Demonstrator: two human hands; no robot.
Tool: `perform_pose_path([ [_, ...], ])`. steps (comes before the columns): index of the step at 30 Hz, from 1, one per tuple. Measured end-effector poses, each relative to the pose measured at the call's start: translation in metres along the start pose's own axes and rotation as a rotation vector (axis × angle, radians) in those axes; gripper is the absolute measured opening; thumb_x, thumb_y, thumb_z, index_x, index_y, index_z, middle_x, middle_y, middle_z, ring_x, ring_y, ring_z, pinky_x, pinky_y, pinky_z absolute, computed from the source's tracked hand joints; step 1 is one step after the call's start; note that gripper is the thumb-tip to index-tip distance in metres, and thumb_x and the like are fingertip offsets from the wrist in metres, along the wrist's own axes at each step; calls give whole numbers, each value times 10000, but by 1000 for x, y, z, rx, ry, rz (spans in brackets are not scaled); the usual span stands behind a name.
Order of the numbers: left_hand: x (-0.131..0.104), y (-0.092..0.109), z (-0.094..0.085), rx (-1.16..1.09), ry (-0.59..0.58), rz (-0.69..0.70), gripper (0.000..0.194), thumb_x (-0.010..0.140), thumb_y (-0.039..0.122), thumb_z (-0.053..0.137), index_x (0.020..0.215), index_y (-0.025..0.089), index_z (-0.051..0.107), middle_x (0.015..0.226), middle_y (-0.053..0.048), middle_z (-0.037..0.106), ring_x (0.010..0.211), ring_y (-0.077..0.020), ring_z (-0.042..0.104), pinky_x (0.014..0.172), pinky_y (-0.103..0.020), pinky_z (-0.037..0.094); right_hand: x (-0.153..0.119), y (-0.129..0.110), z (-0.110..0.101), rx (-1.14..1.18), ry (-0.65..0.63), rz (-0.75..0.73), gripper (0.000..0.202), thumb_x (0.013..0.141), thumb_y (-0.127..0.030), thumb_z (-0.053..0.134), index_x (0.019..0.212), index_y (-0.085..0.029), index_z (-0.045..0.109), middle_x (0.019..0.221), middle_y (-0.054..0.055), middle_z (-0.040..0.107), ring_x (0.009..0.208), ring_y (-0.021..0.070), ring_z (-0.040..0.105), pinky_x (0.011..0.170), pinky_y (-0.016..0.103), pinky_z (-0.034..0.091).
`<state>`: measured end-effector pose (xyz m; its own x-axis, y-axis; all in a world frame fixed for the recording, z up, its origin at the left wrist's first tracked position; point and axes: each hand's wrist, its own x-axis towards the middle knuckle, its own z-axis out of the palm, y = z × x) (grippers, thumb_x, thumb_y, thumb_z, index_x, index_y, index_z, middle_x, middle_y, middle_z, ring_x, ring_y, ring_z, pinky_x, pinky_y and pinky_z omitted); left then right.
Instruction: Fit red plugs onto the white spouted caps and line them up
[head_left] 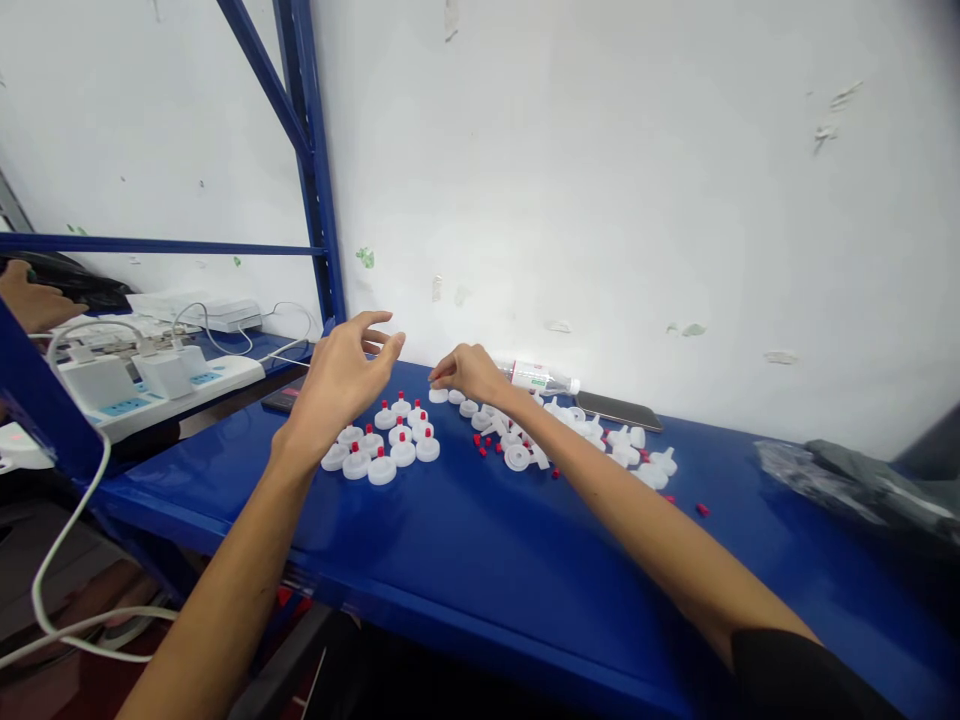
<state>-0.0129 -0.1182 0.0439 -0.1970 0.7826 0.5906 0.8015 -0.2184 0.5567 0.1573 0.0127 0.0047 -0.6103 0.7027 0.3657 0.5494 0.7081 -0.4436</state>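
My left hand (349, 375) hovers above the left side of the blue table (450, 560), fingers apart and nothing between them. Beneath and beside it stand several white round caps with red tips (382, 467), grouped together. My right hand (469, 375) is at the back of the table, its fingers pinched over a white cap (438, 396); what the fingertips hold, if anything, is too small to make out. Loose white caps (517, 457) and small red pieces (482, 450) are scattered under and around my right forearm.
Against the wall lie a clear bottle (540, 378) and a dark phone (619, 411). Plastic bags (847, 485) are at the right. A blue metal post (319, 180) rises at the left, near a white power strip (180, 390) with cables. Another person's hand (34, 300) shows at the far left.
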Motion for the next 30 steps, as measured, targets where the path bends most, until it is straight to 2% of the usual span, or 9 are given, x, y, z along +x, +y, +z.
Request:
perform_pose_path([
  [3, 0, 0, 0, 7, 0, -3, 467, 930, 437, 553, 1318, 198, 656, 1085, -92, 786, 1050, -264, 715, 958, -382, 519, -2, 7, 14, -74, -55, 35, 128, 805, -182, 810, 931, -180, 826, 899, 56, 814, 896, 198, 757, 793, 239, 525],
  [6, 0, -1, 1, 10, -8, 3, 454, 928, 439, 553, 1305, 212, 662, 1083, -88, 785, 1047, -272, 714, 923, -380, 530, -3, 5, 15, -121, -94, 60, 228, 794, -234, 838, 1019, -210, 810, 929, 35, 810, 911, 183, 750, 785, 228, 514],
  [9, 0, -3, 2, 13, -12, 5, 451, 928, 432, 553, 1306, 212, 660, 1093, -93, 782, 1038, -277, 714, 901, -380, 535, -2, 0, 1, -156, -112, 88, 368, 792, -344, 848, 1142, -257, 772, 970, 16, 805, 936, 171, 740, 807, 230, 515],
  [12, 0, -2, 2, 13, -19, 3, 435, 925, 418, 556, 1291, 214, 673, 1084, -93, 782, 1025, -274, 716, 905, -382, 534, -2, -4, -23, -227, -77, 178, 359, 853, -394, 784, 1177, -244, 748, 1058, 60, 792, 980, 195, 728, 852, 282, 529],
  [16, -1, 3, 3, 13, -59, -5, 385, 918, 408, 551, 1199, 216, 730, 1031, -93, 792, 974, -276, 727, 831, -361, 559, -8, -6, -42, -311, -140, 315, 235, 787, -370, 835, 919, -179, 802, 973, 125, 793, 913, 265, 736, 810, 362, 553],
  [20, -3, 6, 5, 23, -112, -4, 357, 909, 402, 554, 1124, 210, 763, 1003, -99, 800, 954, -295, 732, 803, -374, 565, -12, -8, -39, -306, -243, 353, 111, 722, -192, 859, 659, -179, 768, 769, 93, 779, 797, 243, 737, 745, 339, 552],
  [24, -4, 6, 9, 6, -199, 19, 384, 901, 435, 579, 1140, 197, 762, 1025, -105, 800, 926, -291, 739, 729, -356, 563, -10, -19, -46, -268, -198, 299, 88, 704, -73, 796, 690, -160, 786, 815, 104, 788, 856, 245, 727, 762, 336, 538],
  [27, -5, 7, 10, -32, -292, 44, 532, 853, 509, 653, 1286, 204, 705, 1098, -103, 791, 842, -261, 743, 647, -327, 555, -12, -37, -68, -137, -196, 166, 101, 806, -208, 738, 861, -195, 822, 904, 59, 803, 895, 183, 706, 752, 270, 524],
  [30, -7, 10, 9, -59, -351, 47, 539, 835, 548, 670, 1262, 224, 727, 968, -81, 804, 679, -231, 714, 508, -298, 495, -20, -57, -89, 117, -202, -20, 183, 842, -312, 708, 919, -191, 822, 922, 60, 801, 859, 164, 674, 679, 251, 494],
])
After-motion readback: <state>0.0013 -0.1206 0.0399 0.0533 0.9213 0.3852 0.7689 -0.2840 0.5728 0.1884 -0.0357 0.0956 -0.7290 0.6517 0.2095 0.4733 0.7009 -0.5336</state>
